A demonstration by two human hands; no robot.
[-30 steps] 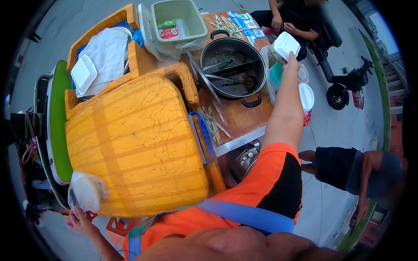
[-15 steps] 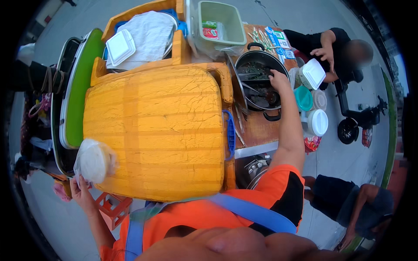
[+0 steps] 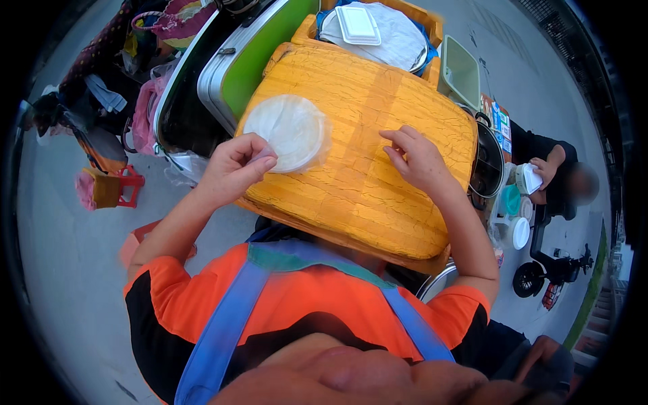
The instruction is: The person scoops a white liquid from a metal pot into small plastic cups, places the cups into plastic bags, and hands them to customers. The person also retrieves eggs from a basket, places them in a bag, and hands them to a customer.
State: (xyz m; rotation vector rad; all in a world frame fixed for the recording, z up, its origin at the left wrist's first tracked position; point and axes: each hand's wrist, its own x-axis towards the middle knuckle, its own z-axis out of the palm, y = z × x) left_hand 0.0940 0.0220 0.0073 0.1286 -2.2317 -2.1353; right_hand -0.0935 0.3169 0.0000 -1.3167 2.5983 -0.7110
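Observation:
A round whitish container [image 3: 290, 131] in a thin clear plastic bag rests on the yellow taped lid [image 3: 351, 196] of a large box. My left hand [image 3: 239, 165] pinches the near edge of that bag between thumb and fingers, beside the container's lower left. Above the right half of the yellow lid hovers my right hand [image 3: 415, 158], its fingers bent but apart and nothing in them. What lies inside the container cannot be made out.
Behind, a white lidded takeaway box [image 3: 358, 25] lies on a cloth [image 3: 398, 40]. A dark pot [image 3: 486, 162] stands right of the lid, near white and green tubs [image 3: 511, 200]. Left is a green-lined cooler lid [image 3: 270, 61]. Another person's hand [image 3: 543, 172] shows far right.
My right hand has left the pot and come over the yellow lid. My left hand still holds the bag's edge. The view has swung leftward.

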